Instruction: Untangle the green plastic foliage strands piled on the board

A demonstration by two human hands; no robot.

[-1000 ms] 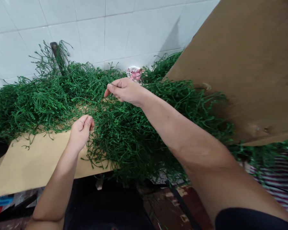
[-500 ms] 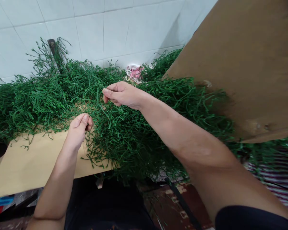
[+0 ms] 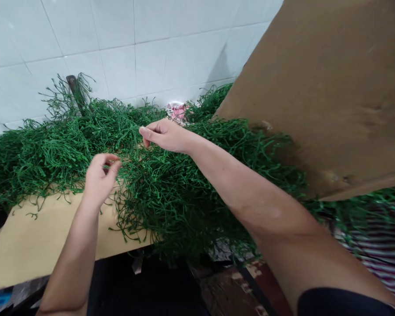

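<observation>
Thin green plastic-looking stems with small tips lie in a long heap (image 3: pixel 184 184) over a tan board (image 3: pixel 49 232). My left hand (image 3: pixel 102 175) is at the heap's near left part, thumb and forefinger curved toward each other in a loose pinch; anything between the tips is too small to make out. Farther back and to the right, my right hand (image 3: pixel 161 135) hovers over the stems with thumb and fingers pressed together. What it grips, if anything, cannot be told from the green behind it.
A large brown sheet (image 3: pixel 332 96) leans at the right. White tiles (image 3: pixel 158 52) form the wall behind. A dark upright strip (image 3: pixel 75 90) stands at the back left, and a pink and white item (image 3: pixel 178 112) lies behind the heap. Striped fabric (image 3: pixel 385 250) shows at lower right.
The fingers of my left hand have loosened from a closed fist into a rounded pinch. My right hand keeps nearly the same pose. The whole view has shifted, with the wall and heap lower in it.
</observation>
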